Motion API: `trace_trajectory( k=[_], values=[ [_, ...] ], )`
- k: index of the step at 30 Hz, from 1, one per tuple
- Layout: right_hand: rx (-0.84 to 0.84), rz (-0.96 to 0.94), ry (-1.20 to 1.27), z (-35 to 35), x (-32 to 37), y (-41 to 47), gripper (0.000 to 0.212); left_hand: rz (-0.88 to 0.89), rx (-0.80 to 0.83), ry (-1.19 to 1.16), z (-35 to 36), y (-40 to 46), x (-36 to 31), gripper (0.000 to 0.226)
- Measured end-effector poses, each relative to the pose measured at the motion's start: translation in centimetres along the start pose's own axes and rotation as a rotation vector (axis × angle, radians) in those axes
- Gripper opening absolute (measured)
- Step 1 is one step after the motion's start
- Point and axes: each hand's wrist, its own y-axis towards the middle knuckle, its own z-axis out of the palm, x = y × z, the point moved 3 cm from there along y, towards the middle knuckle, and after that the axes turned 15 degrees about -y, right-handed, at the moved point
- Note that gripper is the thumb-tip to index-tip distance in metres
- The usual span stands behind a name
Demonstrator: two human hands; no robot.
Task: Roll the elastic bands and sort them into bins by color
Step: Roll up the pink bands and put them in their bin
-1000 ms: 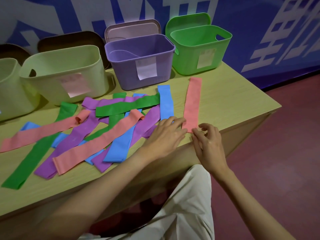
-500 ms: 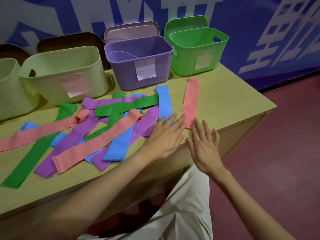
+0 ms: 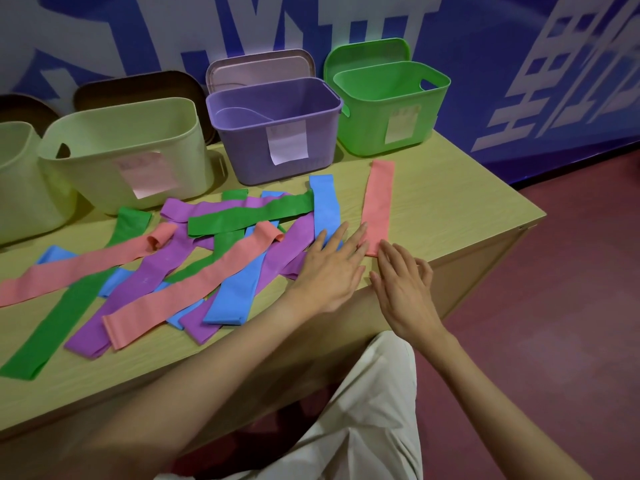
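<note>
A pink elastic band (image 3: 379,202) lies flat and straight on the wooden table (image 3: 450,209), apart from the others. My left hand (image 3: 332,268) lies flat with straight fingers, fingertips touching the band's near left corner. My right hand (image 3: 405,289) is open just below the band's near end, fingers spread. A pile of several pink, purple, green and blue bands (image 3: 194,261) covers the table to the left. Behind stand a purple bin (image 3: 277,133), a green bin (image 3: 391,109) and a cream bin (image 3: 128,150).
A second cream bin (image 3: 20,181) sits at the far left. Lids lean against the blue wall behind the bins. The table's right edge drops to a red floor (image 3: 554,306). My leg in pale trousers (image 3: 363,410) is below the table's front edge.
My right hand's fingers went from curled at the pink band's near end to straight and spread. My left hand flattened and shifted slightly forward. The band stayed flat.
</note>
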Motion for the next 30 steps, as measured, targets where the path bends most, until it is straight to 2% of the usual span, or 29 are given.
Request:
trace_trajectory(
  k=[3, 5, 9, 13, 18, 20, 22, 27, 30],
  values=[
    [0.004, 0.004, -0.01, 0.1, -0.2, 0.4, 0.055, -0.009, -0.027, -0.024, -0.1, 0.3, 0.0, 0.053],
    [0.017, -0.005, -0.009, 0.2, -0.4, 0.5, 0.057, 0.023, -0.11, -0.048, -0.5, 0.7, 0.0, 0.05],
    [0.04, -0.016, 0.004, 0.4, -1.0, 0.5, 0.059, 0.11, -0.344, -0.213, -1.0, 1.9, 0.4, 0.013],
    [0.058, -0.038, -0.01, 0.5, -1.7, 0.7, 0.062, 0.119, -0.311, -0.341, -1.2, 3.0, 0.4, 0.008],
    [0.066, -0.008, 0.043, 0.5, -2.2, 1.8, 0.063, 0.079, -0.293, -0.398, -1.2, 3.9, 0.8, 0.016],
    [0.062, 0.023, 0.12, 0.7, -2.3, 2.3, 0.062, 0.06, -0.276, -0.408, -1.2, 4.1, 0.8, 0.017],
    [0.014, 0.076, 0.239, 0.7, -2.3, 2.7, 0.052, 0.044, -0.268, -0.424, -1.4, 4.0, 0.6, 0.015],
    [-0.296, 0.131, 0.671, -2.4, -2.0, 2.3, 0.02, 0.004, -0.3, -0.614, -3.5, 1.5, 0.2, 0.014],
    [-0.282, 0.129, 0.827, -5.3, -0.9, 1.6, 0.012, -0.042, -0.288, -0.797, -5.8, -1.5, 0.2, 0.01]
  ],
)
